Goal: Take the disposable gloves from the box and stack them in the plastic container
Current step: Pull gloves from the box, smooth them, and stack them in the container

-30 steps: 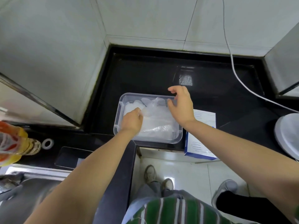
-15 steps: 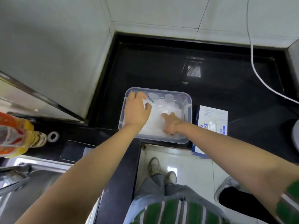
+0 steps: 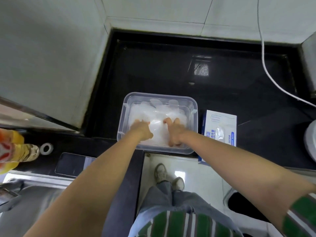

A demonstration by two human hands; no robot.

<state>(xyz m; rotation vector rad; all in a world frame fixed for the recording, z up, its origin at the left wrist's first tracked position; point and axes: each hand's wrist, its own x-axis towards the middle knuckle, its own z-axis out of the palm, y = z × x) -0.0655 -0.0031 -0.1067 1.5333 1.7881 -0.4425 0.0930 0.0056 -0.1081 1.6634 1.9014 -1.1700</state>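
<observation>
Black tabletop [image 3: 162,74] in a tiled wall corner. Clear plastic container [image 3: 125,117] sits at its front edge and holds a stack of translucent disposable gloves [image 3: 159,113]. Left hand [image 3: 142,130] and right hand [image 3: 173,131] press flat on the stack, side by side. Each grip lies apart, fingers extended, clasping nothing. Glove box [image 3: 220,127] lies just beside the container, on its right.

A home kitchen, by the look of it; a polished black stone countertop [image 3: 171,74] runs into a far corner of pale wall tiles [image 3: 153,11]; a stainless steel sink [image 3: 25,202] sits at the near left; a yellow bottle of cooking oil [image 3: 13,149] stands at the left edge; glossy white floor tiles [image 3: 196,177] show below the counter's near edge.
</observation>
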